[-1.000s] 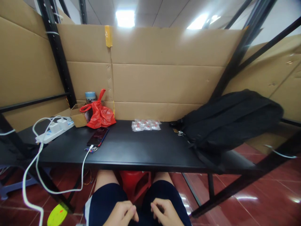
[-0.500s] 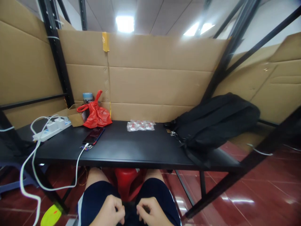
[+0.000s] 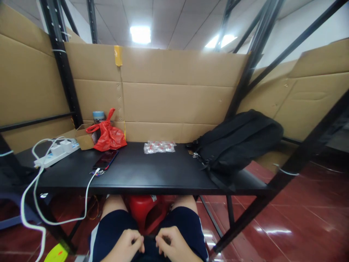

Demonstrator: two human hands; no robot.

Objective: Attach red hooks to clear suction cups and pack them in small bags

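My left hand (image 3: 131, 243) rests over my left thigh with its fingers curled in and the thumb against them. My right hand (image 3: 172, 243) lies over my right thigh, curled in the same way. A small gap separates the two hands, and I see nothing held in either. Both are below the front edge of the black table (image 3: 152, 176). On the table, toward the back, lies a clear plastic packet with red and silvery contents (image 3: 159, 147); what it holds is too small to make out.
A black backpack (image 3: 240, 142) lies at the right. At the left are a phone (image 3: 105, 160) on a white cable, a red plastic bag (image 3: 110, 136), a small cardboard box (image 3: 85, 140) and a power strip (image 3: 57, 153). A red stool (image 3: 141, 209) stands under the table.
The view has tilted and turned slightly, so the backpack and the cardboard walls appear shifted left. My hands keep the same curled pose, and nothing on the table has moved.
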